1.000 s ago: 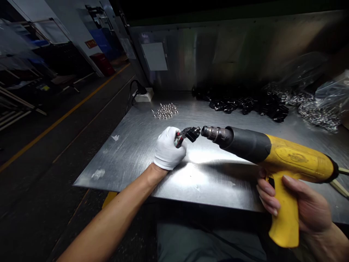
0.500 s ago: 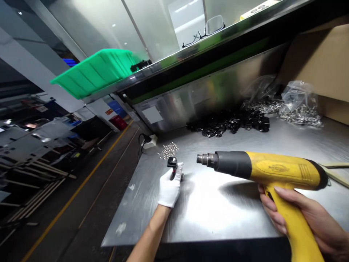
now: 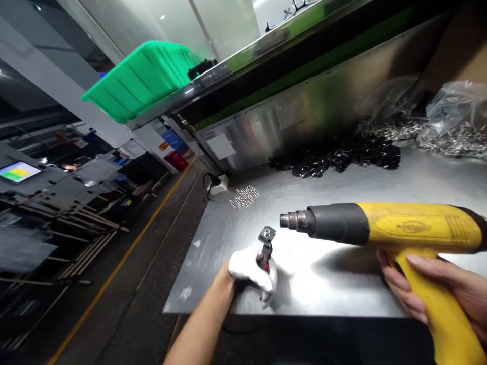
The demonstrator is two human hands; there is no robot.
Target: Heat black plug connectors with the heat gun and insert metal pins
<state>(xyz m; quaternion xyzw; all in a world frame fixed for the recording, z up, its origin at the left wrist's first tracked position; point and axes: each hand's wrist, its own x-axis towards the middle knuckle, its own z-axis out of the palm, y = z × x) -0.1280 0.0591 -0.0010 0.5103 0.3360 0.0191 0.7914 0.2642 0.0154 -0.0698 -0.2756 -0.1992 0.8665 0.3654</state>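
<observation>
My left hand [image 3: 255, 271], in a white glove, is closed around a slim black piece with red marks [image 3: 265, 257]; its kind I cannot make out. At its upper end is a small black square part [image 3: 267, 234] with a shiny metal ring-like piece on top. In my bare right hand [image 3: 429, 284] is a yellow heat gun [image 3: 422, 228], gripped by its handle. Its stepped metal nozzle points left, close to the square part but apart from it. Small metal pieces [image 3: 244, 196] lie in a patch on the metal table [image 3: 205, 263] beyond my left hand.
Black parts [image 3: 342, 154] are heaped along the back panel. Behind the heat gun, clear plastic bags [image 3: 452, 114] rest by piles of metal pieces. A green bin [image 3: 140, 81] stands on the shelf. Near the table's left edge is a white power socket [image 3: 218, 184] with a black plug.
My left hand has turned and moved right and nearer to me, bringing the square part close to the nozzle, its metal piece now showing. The view has shifted left and down.
</observation>
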